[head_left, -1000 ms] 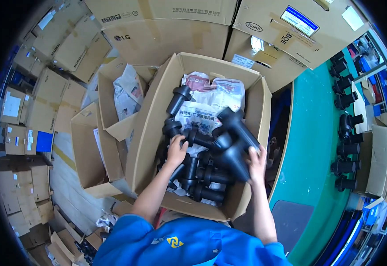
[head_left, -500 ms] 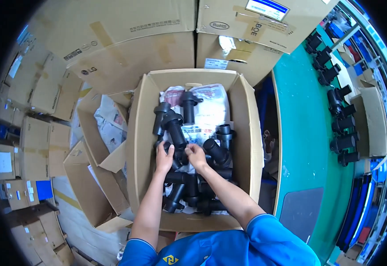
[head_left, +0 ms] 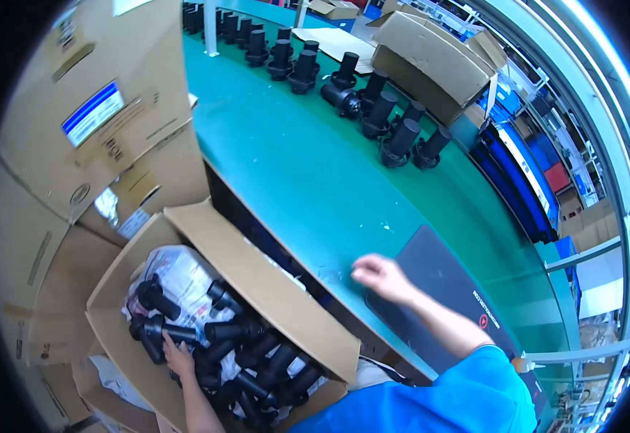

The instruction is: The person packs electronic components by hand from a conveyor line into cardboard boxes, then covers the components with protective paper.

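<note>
Black pipe (head_left: 181, 334) looks stiff, light; we'd grip mid-length. Left hand (head_left: 179, 359) touches it, hold unclear; right hand (head_left: 381, 276) half-open, empty.

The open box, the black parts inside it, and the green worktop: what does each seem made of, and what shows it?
Open box: matt cardboard, by its tan, thin walls. Black parts: probably moulded plastic, given their even colour and soft sheen. Green worktop: possibly rubber or vinyl-covered; smooth, faintly reflective.
</note>
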Motion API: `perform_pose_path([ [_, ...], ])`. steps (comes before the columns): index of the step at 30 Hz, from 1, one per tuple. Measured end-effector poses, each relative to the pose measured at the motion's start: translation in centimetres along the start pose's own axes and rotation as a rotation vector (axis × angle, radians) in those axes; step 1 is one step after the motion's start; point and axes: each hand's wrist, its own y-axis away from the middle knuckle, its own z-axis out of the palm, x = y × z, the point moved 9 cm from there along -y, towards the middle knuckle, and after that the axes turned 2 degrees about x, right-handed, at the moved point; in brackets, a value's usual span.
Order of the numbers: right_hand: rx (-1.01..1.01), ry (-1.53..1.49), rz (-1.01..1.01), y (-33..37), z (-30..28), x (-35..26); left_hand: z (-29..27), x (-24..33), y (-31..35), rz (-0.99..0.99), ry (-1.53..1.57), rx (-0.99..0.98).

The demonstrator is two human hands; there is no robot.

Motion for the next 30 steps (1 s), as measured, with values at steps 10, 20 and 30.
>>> perform_pose_path([
  [10,0.746,0.797,0.015,-19.7,-36.5,0.1,-17.1,23.2,-0.8,0.378,0.471,0.317],
  [20,0.463,0.928,0.066,-26.7,-37.4,-0.4,-17.2,76.9,11.7,1.359,0.518,0.09],
  [30,0.313,1.01,-0.039,-28.6,-37.8,2.1,-9.4,90.3,9.8,1.347,-0.08,-0.223],
])
